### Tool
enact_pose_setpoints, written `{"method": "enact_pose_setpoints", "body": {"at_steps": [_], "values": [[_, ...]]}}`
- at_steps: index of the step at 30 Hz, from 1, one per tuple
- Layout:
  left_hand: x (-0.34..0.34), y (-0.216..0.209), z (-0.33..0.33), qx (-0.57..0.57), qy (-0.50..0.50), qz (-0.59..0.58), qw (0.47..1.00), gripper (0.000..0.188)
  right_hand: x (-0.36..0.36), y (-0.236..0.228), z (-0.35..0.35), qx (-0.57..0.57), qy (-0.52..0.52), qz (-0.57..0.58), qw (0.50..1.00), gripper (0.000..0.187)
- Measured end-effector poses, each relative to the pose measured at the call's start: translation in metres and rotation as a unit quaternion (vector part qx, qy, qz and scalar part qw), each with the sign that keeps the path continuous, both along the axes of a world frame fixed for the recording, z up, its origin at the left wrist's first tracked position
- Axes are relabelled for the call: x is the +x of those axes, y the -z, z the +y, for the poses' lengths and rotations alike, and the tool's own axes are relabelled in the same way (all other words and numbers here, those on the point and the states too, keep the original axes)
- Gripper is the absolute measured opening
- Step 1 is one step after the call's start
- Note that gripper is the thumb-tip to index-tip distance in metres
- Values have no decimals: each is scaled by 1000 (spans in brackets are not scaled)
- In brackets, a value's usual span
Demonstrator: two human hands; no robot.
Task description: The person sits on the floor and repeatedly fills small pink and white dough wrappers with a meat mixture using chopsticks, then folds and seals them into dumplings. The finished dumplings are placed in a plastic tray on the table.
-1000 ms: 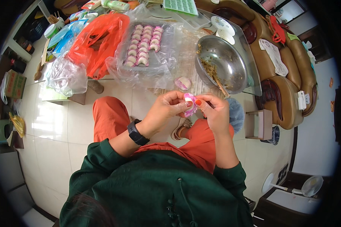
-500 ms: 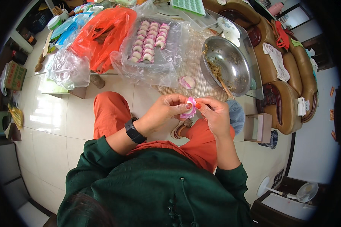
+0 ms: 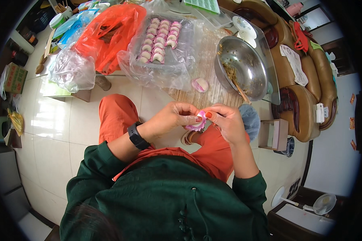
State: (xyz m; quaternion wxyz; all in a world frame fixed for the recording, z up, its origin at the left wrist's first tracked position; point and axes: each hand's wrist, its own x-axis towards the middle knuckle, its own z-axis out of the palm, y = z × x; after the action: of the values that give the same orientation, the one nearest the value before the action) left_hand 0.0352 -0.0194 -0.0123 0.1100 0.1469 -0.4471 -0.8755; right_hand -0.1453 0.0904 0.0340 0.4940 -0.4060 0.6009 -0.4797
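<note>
Between my hands, over my lap, is a white dumpling with a frilled pink edge (image 3: 195, 125). My left hand (image 3: 179, 114) pinches it from the left with thumb and fingers. On its upper right edge, the thumb and forefinger of my right hand (image 3: 226, 120) press together. Beyond my hands, a small stack of round pink-and-white wrappers (image 3: 200, 85) lies on the woven mat (image 3: 207, 56). A steel bowl (image 3: 247, 64) at the right holds leftover brown-green filling (image 3: 229, 72) and a wooden-handled utensil (image 3: 241, 93). Three rows of pink-edged dumplings (image 3: 160, 40) sit in a plastic-lined tray (image 3: 181, 60).
Left of the tray lie a red plastic bag (image 3: 108, 40) and a crumpled clear bag (image 3: 72, 70). White dishes (image 3: 244, 30) stand behind the bowl, a green tray (image 3: 203, 5) at the far edge. To the right are a small stool (image 3: 273, 134) and a brown leather sofa (image 3: 305, 76).
The dumpling has turned in my fingers, its frilled edge now showing lower down and to the left. My right fingers have shifted slightly along its rim.
</note>
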Motion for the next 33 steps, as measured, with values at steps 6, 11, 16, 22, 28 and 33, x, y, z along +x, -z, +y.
{"method": "enact_pose_setpoints", "body": {"at_steps": [6, 11, 16, 22, 28, 33], "values": [[3, 1, -8, 13, 59, -31, 998, 13, 5, -1, -5, 0, -30, 48, 998, 10], [6, 3, -10, 35, 74, -53, 995, 13, 11, 6, -1, -43, -14, 132, 990, 11], [8, 4, -12, -5, 108, -65, 992, 15, -5, -2, -10, 139, -64, -9, 988, 13], [5, 0, -12, 26, 133, -128, 983, 16, -8, -2, -19, 138, -132, 45, 980, 13], [8, 18, -8, 138, 169, -95, 971, 23, 7, -12, -22, 119, -212, 280, 929, 15], [7, 36, 2, 111, 80, -54, 989, 27, -12, 18, -17, 75, -130, 182, 972, 29]]}}
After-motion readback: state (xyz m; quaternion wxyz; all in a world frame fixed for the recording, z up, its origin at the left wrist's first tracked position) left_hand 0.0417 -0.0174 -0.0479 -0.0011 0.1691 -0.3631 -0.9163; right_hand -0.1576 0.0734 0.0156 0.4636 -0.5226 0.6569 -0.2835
